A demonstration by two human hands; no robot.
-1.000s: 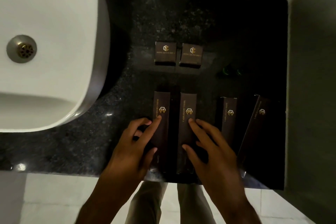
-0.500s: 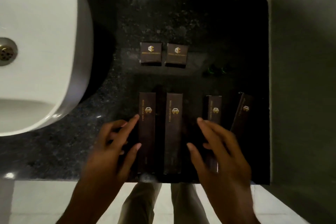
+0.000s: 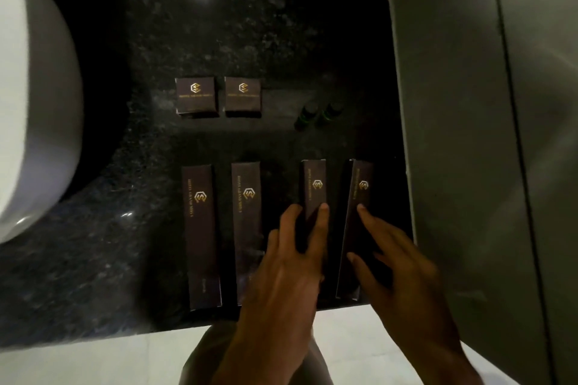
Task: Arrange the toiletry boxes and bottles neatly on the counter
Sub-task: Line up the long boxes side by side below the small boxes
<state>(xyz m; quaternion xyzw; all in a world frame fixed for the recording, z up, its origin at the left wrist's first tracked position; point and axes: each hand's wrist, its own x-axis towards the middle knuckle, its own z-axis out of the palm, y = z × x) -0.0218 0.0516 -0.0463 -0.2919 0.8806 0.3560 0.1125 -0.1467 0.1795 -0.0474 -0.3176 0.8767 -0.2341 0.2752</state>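
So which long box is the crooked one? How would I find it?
Start at the black counter and find the row of four long dark boxes along its near edge. Go to the end beside the grey wall, where the right hand rests on the last box. Its three neighbours lie straight, but this one leans, with its far end tipped toward the wall.

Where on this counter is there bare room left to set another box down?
Free: the granite counter behind the two square boxes and bottles, and the strip left of the leftmost long box, beside the sink. Crowded: the front right, under both hands.
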